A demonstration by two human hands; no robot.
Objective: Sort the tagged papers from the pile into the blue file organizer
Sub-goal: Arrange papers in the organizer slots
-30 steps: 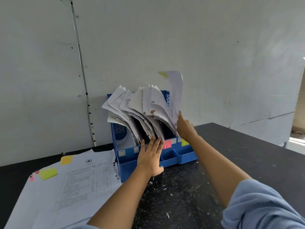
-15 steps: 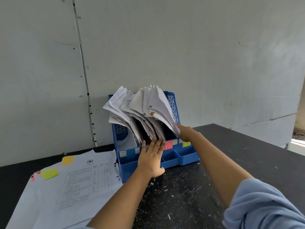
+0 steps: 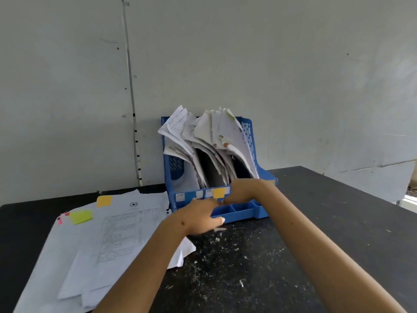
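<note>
Although thin and floppy, the loose white tagged papers lie near-left of the blue plastic file organizer; best pinched at an edge. Left hand blurred, right hand loosely curled; neither visibly holds anything.

Lighting: soft, even daylight; brightest at the right edge, where a strip is blown out. Shadows: faint, diffuse. Glare: none on the matte black speckled tabletop. Blur: motion smear on both hands. Distortion: wide-angle bending of the grey panelled wall seams.
</note>
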